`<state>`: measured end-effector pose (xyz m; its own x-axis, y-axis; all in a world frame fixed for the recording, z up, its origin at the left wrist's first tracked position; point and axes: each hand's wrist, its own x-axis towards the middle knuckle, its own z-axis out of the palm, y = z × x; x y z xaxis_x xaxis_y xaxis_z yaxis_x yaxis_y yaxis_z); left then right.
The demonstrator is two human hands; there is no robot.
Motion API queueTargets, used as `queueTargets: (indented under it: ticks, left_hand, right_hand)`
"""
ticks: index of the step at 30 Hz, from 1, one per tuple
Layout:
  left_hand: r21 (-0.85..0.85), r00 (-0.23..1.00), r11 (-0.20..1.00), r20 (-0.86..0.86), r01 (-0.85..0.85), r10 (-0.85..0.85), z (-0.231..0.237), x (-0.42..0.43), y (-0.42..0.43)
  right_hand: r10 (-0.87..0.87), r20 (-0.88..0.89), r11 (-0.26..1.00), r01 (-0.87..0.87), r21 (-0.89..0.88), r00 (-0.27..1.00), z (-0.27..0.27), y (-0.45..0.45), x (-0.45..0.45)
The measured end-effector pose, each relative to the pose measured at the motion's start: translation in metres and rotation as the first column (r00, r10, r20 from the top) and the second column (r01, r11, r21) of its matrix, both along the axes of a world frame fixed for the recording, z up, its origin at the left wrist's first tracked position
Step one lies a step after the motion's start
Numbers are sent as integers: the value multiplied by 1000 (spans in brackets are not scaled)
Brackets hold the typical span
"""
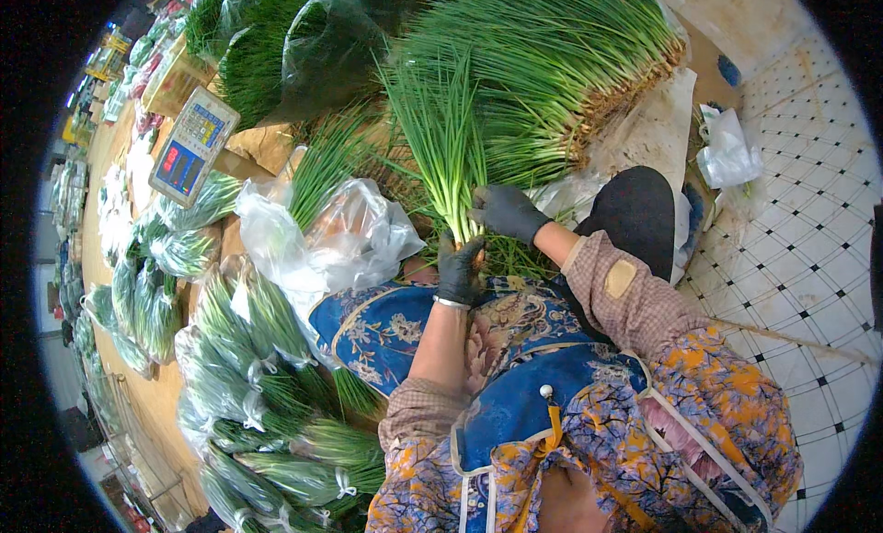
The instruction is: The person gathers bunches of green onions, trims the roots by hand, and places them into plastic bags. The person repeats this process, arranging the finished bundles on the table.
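My left hand (461, 265), in a dark glove, is closed around the root end of a bunch of green onions (445, 160), whose leaves point up and away from me. Just right of it, my right hand (507, 212), gloved too, touches the lower white stalks with bent fingers; whether it grips any stalk cannot be told. Behind the bunch lies a large pile of green onions (545, 57), roots towards the right. An opened clear plastic bag (324, 236) with green leaves in it lies left of my hands.
Several tied bags of green onions (241, 340) are heaped at the left. Beyond them stands a digital scale (194, 147) with a lit display. Larger plastic-wrapped bundles (331, 50) stand at the back. A crumpled plastic bag (728, 150) lies on the tiled floor (779, 257) at the right.
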<state>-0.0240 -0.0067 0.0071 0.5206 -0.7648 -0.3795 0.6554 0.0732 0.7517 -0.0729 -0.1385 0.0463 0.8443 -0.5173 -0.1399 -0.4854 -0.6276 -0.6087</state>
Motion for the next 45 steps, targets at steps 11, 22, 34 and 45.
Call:
queueTargets:
  ticks: [11, 22, 34, 45]
  left_hand:
    - [-50, 985, 998, -171, -46, 37, -3, 6, -2]
    - [-121, 970, 993, -243, -8, -22, 0, 14, 8]
    - [-102, 943, 993, -333, -59, 22, 4, 13, 8]
    - [-71, 994, 995, -80, -74, 68, 0, 13, 12]
  right_hand:
    - [344, 358, 814, -465, 347, 868, 27, 1, -37]
    - [55, 33, 998, -56, 32, 998, -2, -25, 11]
    - [507, 222, 294, -409, 864, 833, 66, -2, -70]
    - [-642, 421, -36, -574, 818, 640, 67, -29, -50]
